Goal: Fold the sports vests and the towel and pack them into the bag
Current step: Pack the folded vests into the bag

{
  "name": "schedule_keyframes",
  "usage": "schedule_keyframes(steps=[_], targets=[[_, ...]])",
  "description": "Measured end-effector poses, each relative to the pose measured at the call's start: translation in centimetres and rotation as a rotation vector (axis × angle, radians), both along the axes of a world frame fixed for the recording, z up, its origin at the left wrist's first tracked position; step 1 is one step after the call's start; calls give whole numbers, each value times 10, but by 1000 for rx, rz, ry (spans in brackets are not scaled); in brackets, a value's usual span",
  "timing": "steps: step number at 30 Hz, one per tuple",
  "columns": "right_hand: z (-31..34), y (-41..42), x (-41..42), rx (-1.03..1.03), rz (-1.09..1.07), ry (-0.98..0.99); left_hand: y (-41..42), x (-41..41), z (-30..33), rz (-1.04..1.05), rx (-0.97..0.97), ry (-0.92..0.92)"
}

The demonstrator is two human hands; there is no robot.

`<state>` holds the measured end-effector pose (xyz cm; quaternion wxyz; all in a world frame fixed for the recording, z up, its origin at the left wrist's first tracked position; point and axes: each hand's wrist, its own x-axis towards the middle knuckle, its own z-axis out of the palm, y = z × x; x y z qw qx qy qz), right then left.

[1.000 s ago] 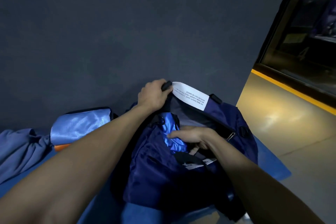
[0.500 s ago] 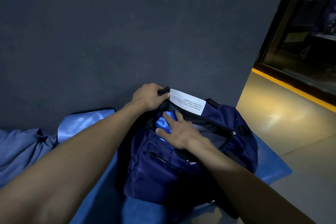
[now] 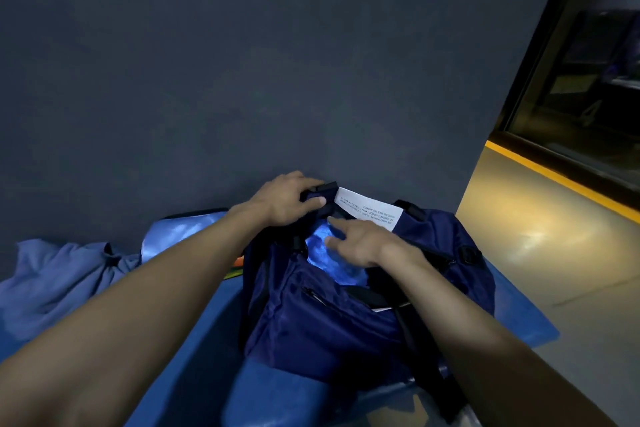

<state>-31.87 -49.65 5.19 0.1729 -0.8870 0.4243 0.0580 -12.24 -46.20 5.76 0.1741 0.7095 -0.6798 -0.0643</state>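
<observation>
- Dark grey wall [image 3: 242, 62] stands just behind my hands; pale floor [image 3: 540, 253] lies open to my right.
- My left hand [image 3: 287, 199] grips the far rim of the navy bag [image 3: 329, 329], fingers curled over a black strap end, beside the white label [image 3: 370, 208].
- My right hand [image 3: 360, 241] lies flat, fingers straight, pressing the shiny blue vest [image 3: 322, 253] into the bag's mouth.
- Left of my left hand: 1 folded blue vest [image 3: 180, 236] and the crumpled towel [image 3: 59, 281], on the blue mat [image 3: 194, 340].
</observation>
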Motion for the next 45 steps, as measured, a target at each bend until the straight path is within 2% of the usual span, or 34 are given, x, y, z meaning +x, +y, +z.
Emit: schedule_keyframes(steps=[3,5,6,8,10,11,14,17,19,21,25,29,33,37,39,43,45], targets=[[27,19,6,-150,23,-138,27,24,5,-15,-155,26],[38,41,21,-193,71,-373,50,51,7,42,-265,0],[40,56,32,-123,89,-501,64,66,7,76,-273,-11],[34,92,60,241,89,-716,91,92,2,134,-226,-55],[13,126,93,581,50,-802,114,110,-6,160,-137,-93],[-1,141,109,668,15,-784,124,117,-11,174,-85,-104],[-42,166,142,872,-220,-747,145,132,-33,209,100,-117],[-73,165,167,1083,-612,-991,149,145,-58,248,190,-124],[-82,160,184,1079,-805,-1222,146,145,-67,258,174,-171],[-81,157,196,1084,-938,-1323,143,141,-71,280,145,-193],[-79,144,207,1111,-1059,-1265,142,148,-78,287,104,-76],[-72,131,223,1128,-1063,-1190,144,161,-91,287,46,-1],[-73,134,232,1087,-1063,-1204,156,164,-91,273,29,27],[-54,151,225,957,-907,-1387,168,161,-50,351,-159,91],[-35,160,214,925,-755,-1428,178,146,-19,363,-205,271],[7,164,152,944,-432,-1369,199,89,37,196,-88,823],[21,158,114,901,-311,-1383,203,53,56,103,-40,942]])
